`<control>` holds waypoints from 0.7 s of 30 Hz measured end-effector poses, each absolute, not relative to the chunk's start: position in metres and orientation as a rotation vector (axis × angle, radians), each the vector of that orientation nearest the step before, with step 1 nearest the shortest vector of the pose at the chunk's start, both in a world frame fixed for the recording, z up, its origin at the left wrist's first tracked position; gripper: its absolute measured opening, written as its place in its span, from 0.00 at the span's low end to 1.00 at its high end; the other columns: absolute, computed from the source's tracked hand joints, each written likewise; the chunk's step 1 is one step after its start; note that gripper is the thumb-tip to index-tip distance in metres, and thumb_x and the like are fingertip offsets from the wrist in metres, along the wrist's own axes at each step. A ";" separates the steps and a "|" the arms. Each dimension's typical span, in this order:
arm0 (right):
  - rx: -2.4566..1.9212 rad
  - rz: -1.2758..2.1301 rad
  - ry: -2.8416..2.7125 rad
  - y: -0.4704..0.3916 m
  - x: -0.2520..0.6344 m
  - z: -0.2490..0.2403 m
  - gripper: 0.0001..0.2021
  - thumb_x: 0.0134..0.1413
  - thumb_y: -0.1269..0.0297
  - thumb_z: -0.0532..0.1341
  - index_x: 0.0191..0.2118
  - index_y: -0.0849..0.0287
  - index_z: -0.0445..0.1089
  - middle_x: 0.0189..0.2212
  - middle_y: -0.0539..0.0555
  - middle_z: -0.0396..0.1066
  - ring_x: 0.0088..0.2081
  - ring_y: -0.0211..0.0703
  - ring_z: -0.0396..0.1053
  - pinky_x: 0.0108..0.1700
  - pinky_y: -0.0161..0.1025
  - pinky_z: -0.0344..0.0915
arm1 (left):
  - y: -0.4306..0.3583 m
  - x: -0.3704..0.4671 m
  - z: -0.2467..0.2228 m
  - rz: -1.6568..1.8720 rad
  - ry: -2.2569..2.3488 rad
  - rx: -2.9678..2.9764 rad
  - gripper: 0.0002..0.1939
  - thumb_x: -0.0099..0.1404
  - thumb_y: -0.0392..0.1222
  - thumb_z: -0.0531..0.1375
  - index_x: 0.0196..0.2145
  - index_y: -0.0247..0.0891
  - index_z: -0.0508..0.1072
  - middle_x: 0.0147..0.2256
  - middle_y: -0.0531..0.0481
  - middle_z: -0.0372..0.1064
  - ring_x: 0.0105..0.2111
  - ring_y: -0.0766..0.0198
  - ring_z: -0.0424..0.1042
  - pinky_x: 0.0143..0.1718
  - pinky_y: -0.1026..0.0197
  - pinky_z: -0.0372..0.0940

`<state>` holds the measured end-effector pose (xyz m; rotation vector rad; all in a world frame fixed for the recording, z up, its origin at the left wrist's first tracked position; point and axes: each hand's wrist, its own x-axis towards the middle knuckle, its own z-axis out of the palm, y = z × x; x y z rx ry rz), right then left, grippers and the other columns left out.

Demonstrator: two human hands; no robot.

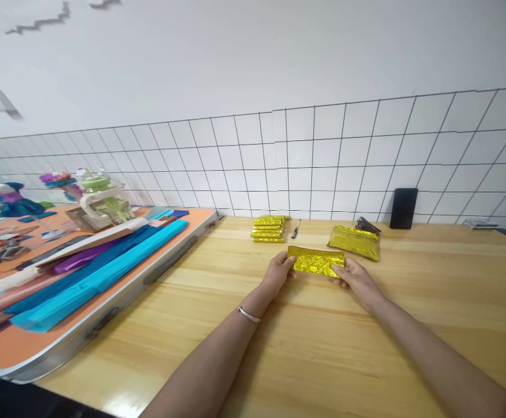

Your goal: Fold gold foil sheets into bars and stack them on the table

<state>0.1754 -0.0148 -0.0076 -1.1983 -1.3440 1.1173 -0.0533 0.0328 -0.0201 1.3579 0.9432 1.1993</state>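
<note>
While two hands (280,270) (356,277) hold one gold strip (316,264), one pen (295,230) lies beyond.

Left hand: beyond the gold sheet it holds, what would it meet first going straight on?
Probably the wall: the line of the left hand seems to pass between the pen and the gold packet, though depth is hard to judge.

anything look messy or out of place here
Nothing looks spilled or broken. The orange-topped board at left looks untidiest: coloured rolls lie loosely heaped across it, unlike the neat row of gold foil pieces. The gold foil sheet in the left hand and right hand looks crinkled, perhaps just its texture.
</note>
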 end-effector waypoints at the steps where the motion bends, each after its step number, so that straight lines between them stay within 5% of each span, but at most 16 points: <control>1: -1.208 1.128 -1.329 -0.015 0.176 -0.009 0.18 0.45 0.49 0.63 0.37 0.56 0.64 0.28 0.49 0.68 0.26 0.37 0.65 0.25 0.33 0.54 | 0.032 -0.053 -0.020 1.192 0.929 1.356 0.13 0.58 0.50 0.57 0.30 0.36 0.64 0.23 0.57 0.60 0.18 0.72 0.63 0.21 0.68 0.59; 13: -1.014 1.181 -1.213 -0.017 0.172 -0.004 0.18 0.45 0.57 0.65 0.42 0.57 0.66 0.34 0.51 0.71 0.32 0.39 0.65 0.30 0.34 0.57 | 0.024 -0.056 -0.009 1.114 0.809 1.326 0.19 0.56 0.51 0.61 0.40 0.34 0.70 0.35 0.48 0.69 0.27 0.70 0.65 0.25 0.69 0.58; 21: -1.065 1.114 -1.208 -0.016 0.171 -0.006 0.15 0.44 0.53 0.64 0.35 0.57 0.67 0.27 0.49 0.68 0.27 0.38 0.61 0.27 0.34 0.55 | 0.025 -0.054 -0.010 1.126 0.858 1.289 0.17 0.53 0.51 0.63 0.35 0.35 0.70 0.30 0.53 0.66 0.23 0.72 0.61 0.24 0.68 0.60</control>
